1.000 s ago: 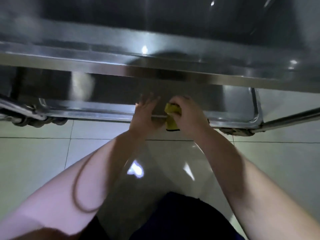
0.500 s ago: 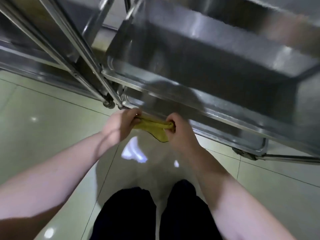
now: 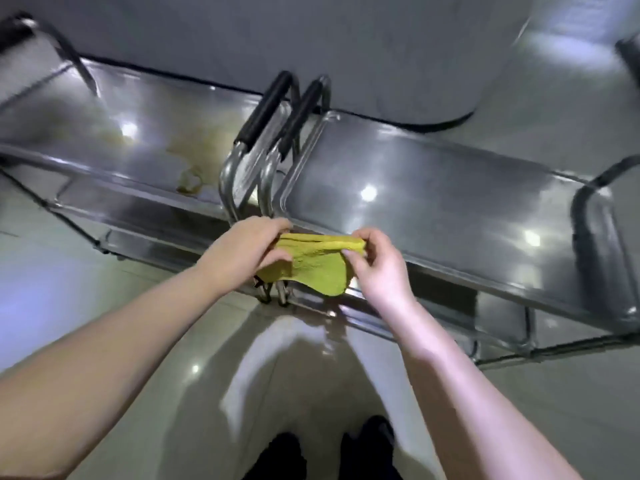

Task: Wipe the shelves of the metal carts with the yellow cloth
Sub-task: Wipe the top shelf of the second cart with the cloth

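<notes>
Yellow cloth [image 3: 313,265] stretched between left hand [image 3: 247,252], right hand [image 3: 375,263]

Beneath the fingers [image 3: 273,226] and towards the viewer lies a floor [image 3: 52,278] of glossy pale tiles with thin grout lines. A bluish cast lies on it far to the left of the fingers. Broad pale streaks of glare [image 3: 263,358] spread over the tiles just below the fingers, with a small bright spot of reflected light [image 3: 195,381] beside them. Well beyond the fingers stands a plain grey wall [image 3: 311,36], and a dark strip [image 3: 415,124] runs along its foot. Far up to the right of the fingers a blurred bright patch [image 3: 554,43] shines on a paler surface.
</notes>
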`<state>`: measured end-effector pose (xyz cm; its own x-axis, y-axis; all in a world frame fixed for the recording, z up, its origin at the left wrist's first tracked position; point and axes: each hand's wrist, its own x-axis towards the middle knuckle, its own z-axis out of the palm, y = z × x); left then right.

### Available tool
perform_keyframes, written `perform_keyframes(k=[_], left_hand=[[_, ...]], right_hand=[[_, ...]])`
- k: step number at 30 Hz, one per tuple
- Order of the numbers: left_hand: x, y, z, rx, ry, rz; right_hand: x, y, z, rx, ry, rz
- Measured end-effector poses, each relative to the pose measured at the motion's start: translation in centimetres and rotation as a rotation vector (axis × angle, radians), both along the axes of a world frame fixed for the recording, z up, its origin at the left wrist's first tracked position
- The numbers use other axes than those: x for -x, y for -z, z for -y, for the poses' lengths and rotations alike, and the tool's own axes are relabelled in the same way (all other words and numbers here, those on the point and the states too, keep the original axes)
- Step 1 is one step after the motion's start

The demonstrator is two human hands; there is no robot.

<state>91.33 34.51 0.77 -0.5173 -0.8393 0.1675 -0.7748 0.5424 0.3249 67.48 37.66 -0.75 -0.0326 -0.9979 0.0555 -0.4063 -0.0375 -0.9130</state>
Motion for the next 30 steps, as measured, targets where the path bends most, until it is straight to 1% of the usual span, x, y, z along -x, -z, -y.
perform_keyframes(k=[2, 4, 8, 10, 12, 16, 18, 21, 23, 27, 30], left_hand=[[-0.7, -5.8, -0.3, 0.049, 0.056, -0.014], [-1.5, -10.3, -0.7, 0.119, 0.054, -0.041], [-2.4, -16.8, -1.9, 0.276, -0.071, -0.153], [-2.7, -19.0, -2.6, 0.371, -0.134, -0.150], [-3.1, -20.8, -3.5, 0.415, -0.211, -0.134], [-4.3, -23.0, -5.2, 0.428, -0.379, -0.101], [-5.2, -23.5, -6.0, 0.432, -0.424, -0.076], [-7.7, -23.7, -7.3, 0.465, -0.505, 0.015], [-10.4, -23.3, -7.6, 0.497, -0.536, 0.054], [-17.5, -22.1, -6.8, 0.457, -0.641, 0.077], [-23.5, -21.9, -5.2, 0.529, -0.657, 0.102]], right_hand=[[-0.4, -5.6, -0.2, 0.087, 0.036, 0.011], [-0.6, -10.3, -0.2, 0.145, 0.033, 0.004], [-0.7, -16.7, -0.5, 0.245, 0.008, -0.005], [-1.0, -19.0, -0.5, 0.296, -0.043, 0.002], [-1.5, -21.2, -0.4, 0.340, -0.096, 0.023], [-3.2, -24.2, 0.4, 0.407, -0.197, 0.042], [-4.6, -24.6, 0.7, 0.429, -0.227, 0.033], [-7.7, -24.3, 1.1, 0.428, -0.260, 0.037], [-10.6, -23.9, 1.5, 0.410, -0.295, 0.048], [-17.6, -23.5, 2.6, 0.420, -0.367, 0.016], [-23.7, -23.9, 4.3, 0.429, -0.364, 0.034]])
